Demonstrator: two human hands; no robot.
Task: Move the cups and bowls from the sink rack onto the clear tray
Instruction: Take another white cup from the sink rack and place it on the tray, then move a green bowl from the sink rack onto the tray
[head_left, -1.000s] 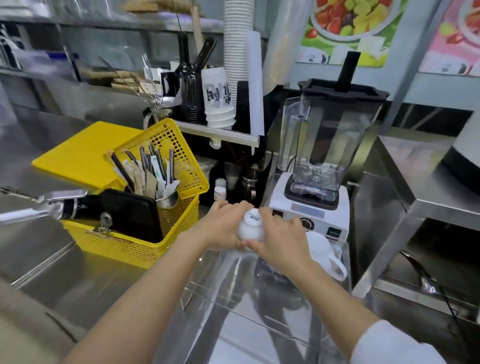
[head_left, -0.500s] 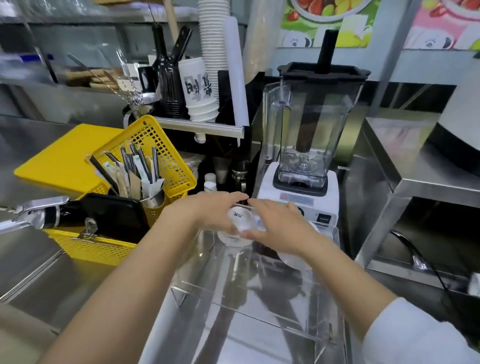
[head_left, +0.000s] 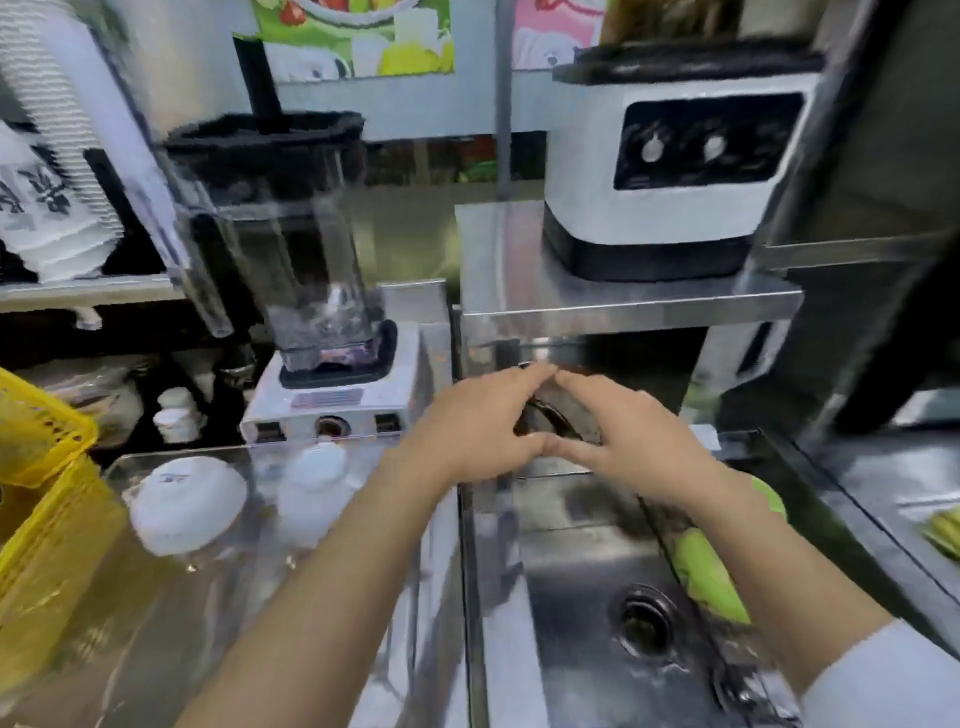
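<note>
The clear tray (head_left: 156, 629) lies at the lower left. On it a white bowl (head_left: 187, 504) rests upside down, with a white cup (head_left: 311, 493) just to its right. My left hand (head_left: 478, 426) and my right hand (head_left: 628, 441) are over the back of the sink (head_left: 566, 665), fingertips nearly meeting. Their spread fingers curve around a dark round dish (head_left: 545, 415) half hidden between them. Neither hand is closed on it. The picture is blurred and the rack itself is hard to make out.
A blender (head_left: 311, 260) stands behind the tray and a yellow basket (head_left: 41, 493) sits to its left. A white appliance (head_left: 675, 171) rests on a steel shelf (head_left: 623, 301) above the sink. Green cloths (head_left: 706, 577) lie along the sink's right edge, near the drain (head_left: 647, 621).
Both hands set the white bowl upside down on the clear tray and let go. They then swung right to the back of the sink, and my view turned right with them.
</note>
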